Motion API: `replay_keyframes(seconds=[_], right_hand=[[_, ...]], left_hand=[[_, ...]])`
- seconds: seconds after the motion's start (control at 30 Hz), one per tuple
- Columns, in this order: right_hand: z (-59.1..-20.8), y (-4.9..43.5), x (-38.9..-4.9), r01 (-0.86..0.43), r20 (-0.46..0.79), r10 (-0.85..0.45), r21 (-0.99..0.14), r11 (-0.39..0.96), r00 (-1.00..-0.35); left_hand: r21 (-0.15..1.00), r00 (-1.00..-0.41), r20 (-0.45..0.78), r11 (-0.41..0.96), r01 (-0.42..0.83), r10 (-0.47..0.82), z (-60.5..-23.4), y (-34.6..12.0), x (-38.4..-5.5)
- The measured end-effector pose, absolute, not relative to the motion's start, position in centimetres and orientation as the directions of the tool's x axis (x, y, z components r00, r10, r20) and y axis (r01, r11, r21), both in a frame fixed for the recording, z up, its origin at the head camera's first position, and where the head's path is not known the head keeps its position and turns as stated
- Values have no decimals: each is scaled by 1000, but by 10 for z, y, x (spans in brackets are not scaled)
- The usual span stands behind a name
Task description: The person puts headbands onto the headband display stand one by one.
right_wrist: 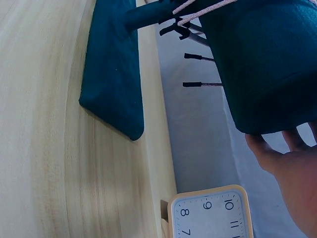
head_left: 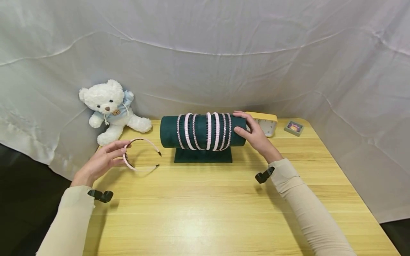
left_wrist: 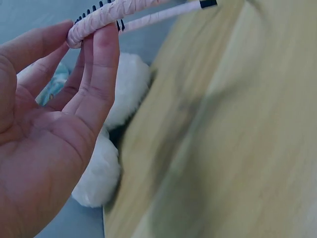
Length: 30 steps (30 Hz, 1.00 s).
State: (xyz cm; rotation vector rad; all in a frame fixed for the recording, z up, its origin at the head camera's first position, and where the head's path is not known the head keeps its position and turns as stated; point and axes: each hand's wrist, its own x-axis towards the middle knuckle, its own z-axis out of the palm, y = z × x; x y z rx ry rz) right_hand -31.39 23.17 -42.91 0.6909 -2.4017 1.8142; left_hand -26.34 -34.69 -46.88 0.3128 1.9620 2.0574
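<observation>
My left hand [head_left: 101,160] pinches a pale pink headband [head_left: 125,158] by its curved middle, thumb on one side and fingers on the other. Small dark teeth line the band's inside, and its two dark-tipped ends point right, held above the table. A dark green headband stand [head_left: 168,132] has a horizontal padded roll on a flat base. Several pink and glittery headbands [head_left: 209,131] sit side by side around the roll. At its right end, my right hand [head_left: 255,137] holds the roll, thumb in front and fingers over the top. Fingertips touch the roll's edge in the right wrist view.
A white teddy bear [head_left: 112,126] in a blue top sits at the back left. Behind the right hand stands a yellow-framed clock [head_left: 268,125]. A small grey square box [head_left: 293,128] lies at the back right. Pale curtains [head_left: 205,71] enclose the wooden table [head_left: 192,206].
</observation>
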Motion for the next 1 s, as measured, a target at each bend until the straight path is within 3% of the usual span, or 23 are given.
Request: replay_keyframes(seconds=[0.73,1.0], right_hand=[[-429,233,-314,-374,296,-324,-902,215,-899],[-429,233,-315,-375,297,-324,-902,215,-898]], left_hand=[[998,-958,27,51,43,285,-409,-311,-269],[983,-963,17,172,65,269,-389,-291,-270]])
